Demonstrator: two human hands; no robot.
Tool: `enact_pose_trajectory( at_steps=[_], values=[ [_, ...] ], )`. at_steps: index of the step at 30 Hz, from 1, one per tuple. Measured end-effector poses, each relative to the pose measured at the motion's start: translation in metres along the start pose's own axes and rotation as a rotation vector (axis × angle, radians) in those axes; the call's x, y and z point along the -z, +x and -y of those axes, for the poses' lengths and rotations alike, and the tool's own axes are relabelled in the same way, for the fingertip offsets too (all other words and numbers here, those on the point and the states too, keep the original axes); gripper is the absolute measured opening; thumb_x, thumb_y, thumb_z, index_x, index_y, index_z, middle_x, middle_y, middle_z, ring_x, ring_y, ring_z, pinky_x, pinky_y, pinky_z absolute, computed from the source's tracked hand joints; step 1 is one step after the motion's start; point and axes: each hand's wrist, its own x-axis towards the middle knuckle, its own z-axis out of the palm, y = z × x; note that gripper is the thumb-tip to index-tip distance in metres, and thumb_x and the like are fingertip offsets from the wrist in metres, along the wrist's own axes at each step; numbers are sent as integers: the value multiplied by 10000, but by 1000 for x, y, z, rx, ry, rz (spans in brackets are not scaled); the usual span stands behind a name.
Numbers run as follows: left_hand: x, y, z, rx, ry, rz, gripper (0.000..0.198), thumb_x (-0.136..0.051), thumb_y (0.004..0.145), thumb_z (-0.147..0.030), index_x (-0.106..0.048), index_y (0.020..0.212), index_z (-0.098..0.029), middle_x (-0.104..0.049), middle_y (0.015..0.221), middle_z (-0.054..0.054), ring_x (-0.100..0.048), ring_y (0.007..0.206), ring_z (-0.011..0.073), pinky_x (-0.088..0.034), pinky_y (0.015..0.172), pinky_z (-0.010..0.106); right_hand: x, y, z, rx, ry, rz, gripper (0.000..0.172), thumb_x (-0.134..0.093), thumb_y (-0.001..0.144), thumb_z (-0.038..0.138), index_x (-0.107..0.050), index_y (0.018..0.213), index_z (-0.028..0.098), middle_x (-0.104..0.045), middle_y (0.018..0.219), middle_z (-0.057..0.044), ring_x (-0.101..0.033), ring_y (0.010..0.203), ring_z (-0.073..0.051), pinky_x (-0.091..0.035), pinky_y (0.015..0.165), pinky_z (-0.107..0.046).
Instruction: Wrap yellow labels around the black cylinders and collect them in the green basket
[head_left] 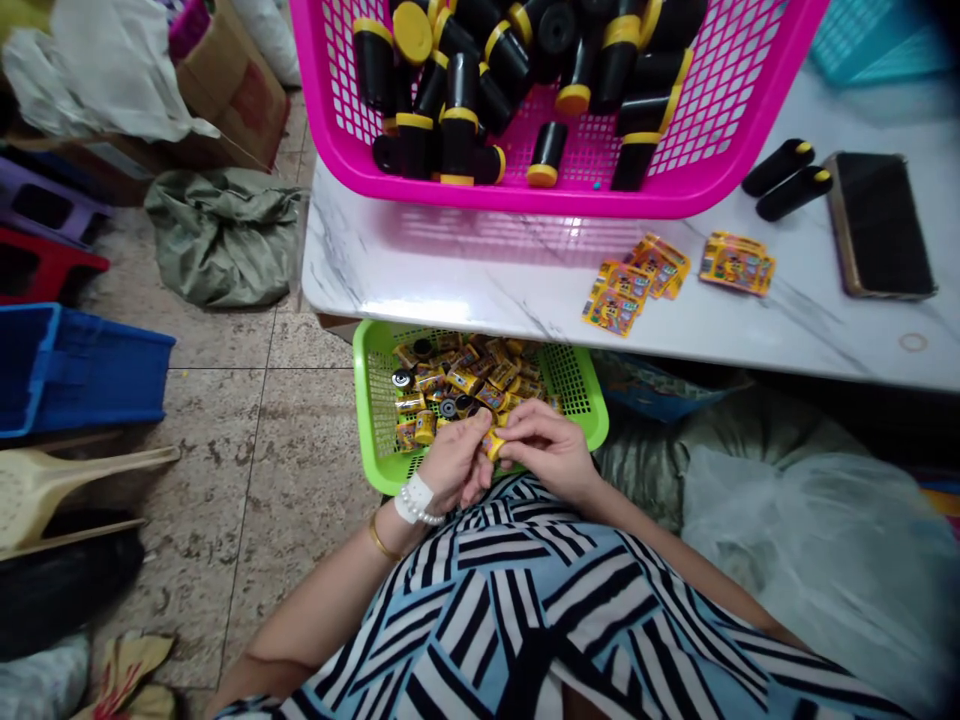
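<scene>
Over the near edge of a green basket (367, 420), my left hand (454, 462) and my right hand (551, 448) meet with their fingers closed around one small cylinder with a yellow printed label (493, 444). The fingers cover much of it. Beneath and beyond them, the basket holds many similar yellow-labelled cylinders (465, 381), some showing black ends. On the white marble-patterned table lie yellow printed labels (619, 298) in loose overlapping piles, with another stack of labels (737, 263) to their right.
A pink basket (525, 203) of black cylinders with yellow caps stands on the table (450, 290). Two black cylinders (793, 192) lie beside a phone (883, 225). A blue crate (112, 365) and a cream stool (52, 490) are at left; plastic bags (817, 560) at right.
</scene>
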Motion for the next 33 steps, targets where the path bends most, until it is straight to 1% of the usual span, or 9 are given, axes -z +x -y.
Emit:
enact_pose_trajectory(
  at_steps=[5,8,12,15,19,22,25,28,33],
  values=[
    [-1,1,-3,4,-73,108,475,-707,724,-598,-547,713,-151,-589,410,-27,-344,198,61,-308,221,160,6,1,1,66,-60,-35,118,-748,804,312,-731,894,239,-573,918,-17,-610,600,-88,-578,525,-243],
    [-3,3,-2,-11,-77,53,463,-727,724,-573,-523,672,-162,-520,352,-57,-290,179,53,-272,206,158,10,3,1,190,-224,-17,124,-751,803,257,-745,927,250,-601,903,-30,-615,726,-124,-558,583,-250],
    [-6,6,4,24,-67,-23,553,-678,743,-628,-459,521,-172,-366,272,-75,-225,175,39,-206,200,157,6,2,-3,319,-324,-99,23,-742,803,220,-728,793,236,-611,811,-19,-607,692,-129,-548,601,-266],
    [-9,7,4,27,-55,-66,550,-705,703,-637,-468,535,-170,-390,292,-74,-224,183,33,-202,204,159,1,2,2,410,-442,-125,44,-701,835,206,-718,808,236,-622,788,-23,-612,708,-142,-547,626,-280],
    [-5,6,-10,-65,79,-85,503,-675,728,-645,-514,728,-169,-518,361,-48,-315,193,59,-232,223,154,13,10,38,613,-683,-101,90,-699,846,209,-726,923,248,-648,806,-33,-625,688,-137,-542,623,-255],
    [4,7,-28,-172,245,-147,604,-685,736,-615,-519,1080,-148,-604,445,-35,-416,230,99,-281,248,162,39,22,76,709,-1022,-274,348,-738,824,314,-689,1165,259,-674,875,-67,-634,748,-179,-543,697,-296],
    [10,5,-38,-326,350,-315,790,-698,735,-586,-403,1322,-148,-594,457,-65,-416,252,98,-293,271,160,65,34,95,625,-1353,-434,529,-718,819,456,-641,1278,205,-656,833,-89,-605,758,-214,-511,714,-332],
    [5,0,-38,-410,365,-369,722,-696,736,-573,-472,1269,-140,-576,465,-66,-399,281,75,-277,300,150,80,43,87,638,-1505,-417,376,-663,878,367,-691,1196,169,-630,707,-62,-559,678,-191,-469,650,-307],
    [-28,1,-40,-365,358,-182,521,-681,765,-545,-598,1066,-128,-562,498,-50,-383,319,45,-255,335,145,83,46,78,733,-1338,-393,161,-615,905,219,-753,985,196,-604,617,-25,-534,587,-152,-453,589,-276]
  ],
)
